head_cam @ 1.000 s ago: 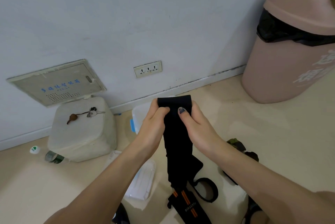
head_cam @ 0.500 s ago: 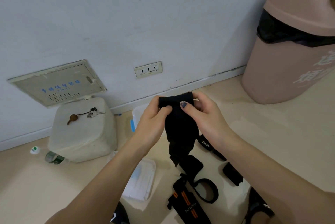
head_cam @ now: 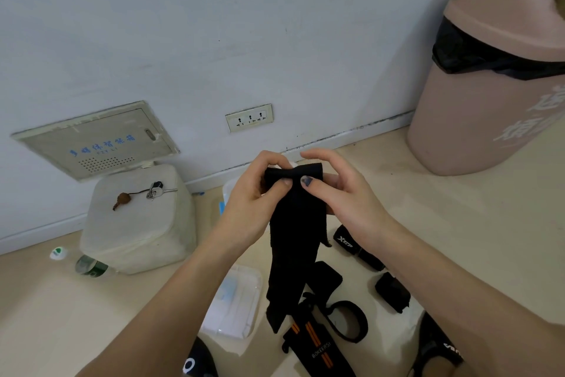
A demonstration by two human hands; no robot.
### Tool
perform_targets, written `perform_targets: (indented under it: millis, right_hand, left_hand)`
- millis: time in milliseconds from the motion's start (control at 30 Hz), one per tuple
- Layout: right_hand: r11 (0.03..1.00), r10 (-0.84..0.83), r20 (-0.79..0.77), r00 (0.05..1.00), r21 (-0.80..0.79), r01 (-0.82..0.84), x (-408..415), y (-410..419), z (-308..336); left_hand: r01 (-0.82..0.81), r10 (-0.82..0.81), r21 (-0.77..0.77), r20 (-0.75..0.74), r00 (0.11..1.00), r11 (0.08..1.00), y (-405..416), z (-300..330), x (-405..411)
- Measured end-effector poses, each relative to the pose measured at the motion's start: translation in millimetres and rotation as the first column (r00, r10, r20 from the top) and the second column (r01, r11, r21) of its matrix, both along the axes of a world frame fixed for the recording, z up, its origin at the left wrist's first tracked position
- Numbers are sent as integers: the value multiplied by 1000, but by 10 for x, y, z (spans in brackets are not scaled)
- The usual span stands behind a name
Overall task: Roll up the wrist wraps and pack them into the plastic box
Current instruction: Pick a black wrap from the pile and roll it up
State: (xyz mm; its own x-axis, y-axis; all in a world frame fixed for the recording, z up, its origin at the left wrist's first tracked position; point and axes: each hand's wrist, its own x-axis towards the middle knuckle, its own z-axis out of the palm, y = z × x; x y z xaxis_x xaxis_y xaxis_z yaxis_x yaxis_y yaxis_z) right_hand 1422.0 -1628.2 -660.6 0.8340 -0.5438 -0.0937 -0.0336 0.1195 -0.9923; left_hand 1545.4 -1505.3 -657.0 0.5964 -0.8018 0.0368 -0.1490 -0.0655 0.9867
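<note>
The left hand [head_cam: 253, 208] and the right hand [head_cam: 342, 193] both pinched the top edge of a long black elastic fabric wrist wrap [head_cam: 290, 242], thumbs pressed on its near face and fingers curled behind it. The wrap hung in the air in front of the white wall socket [head_cam: 249, 117], its tail trailing toward the floor. To roll well, the first fold likely needed to stay tight and square, edges aligned, with each hand feeding tension evenly. The strip looked limp, matte and wide. The clear plastic box [head_cam: 227, 193] sat below the socket, mostly hidden behind the hands.
</note>
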Motion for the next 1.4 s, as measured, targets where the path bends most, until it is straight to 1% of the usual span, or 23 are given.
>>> perform_targets:
  millis: [67, 133, 233, 433, 600, 700, 767, 833, 867, 967, 1033, 1133, 1233, 1300, 1400]
  right_hand:
    - [1000, 17, -3, 1000, -2, -17, 7, 16, 19]
    - [1000, -6, -13, 1000, -19, 5, 19, 35, 18]
    - [999, -30, -15, 999, 15, 31, 25, 36, -15]
    - [992, 2, 5, 1000, 126, -3, 2, -13, -29]
    - [996, -8, 12, 1000, 89, 7, -2, -29, -45]
    - [995, -31, 20, 999, 100, 29, 7, -26, -48]
    - [989, -50, -4, 999, 137, 50, 14, -40, -39]
    - [989, -24, -37, 999, 148, 29, 5, -67, -35]
    - [993, -1, -54, 999, 117, 7, 2, -76, -37]
    - [996, 12, -109, 994, -83, -21, -3, -78, -40]
    - [992, -3, -100, 995, -122, -9, -2, -85, -37]
    - [997, 3, -43, 999, -82, -6, -1, -99, -38]
    - [1000, 7, 10, 1000, -23, -7, -3, -103, -28]
    - [1000, 19, 24, 1000, -1, -19, -6, -108, -20]
    - [999, 36, 27, 999, 11, -36, -15, -119, -23]
  left_hand:
    - [-1, 1, -2, 3, 1000, 1000, -2, 11, -6]
    - [5, -5, 1, 13, 1000, 1000, -2, 7, -17]
    - [12, -13, 4, 25, 1000, 1000, -1, -4, -30]
    - [31, -32, -9, -61, 998, 999, 5, 13, -29]
    - [66, -65, 2, -173, 983, 998, 3, 10, -12]
    - [29, -31, -12, -143, 989, 999, 4, -18, -6]
    - [42, -44, -24, -117, 992, 999, 15, -16, 5]
    - [50, -53, -30, -86, 995, 998, 26, -17, 11]
    - [45, -47, -29, -83, 995, 999, 29, -26, 14]
    - [12, -13, -3, -76, 997, 1000, 28, -52, 13]
    - [21, -21, 8, -14, 1000, 1000, 25, -45, 12]
    - [27, -27, -5, 25, 999, 1000, 27, -27, 6]
    - [73, -74, 26, 38, 997, 997, 37, -23, -1]
    - [102, -102, 20, 26, 994, 995, 49, -23, -9]
    - [77, -77, -11, 21, 997, 997, 43, -11, -18]
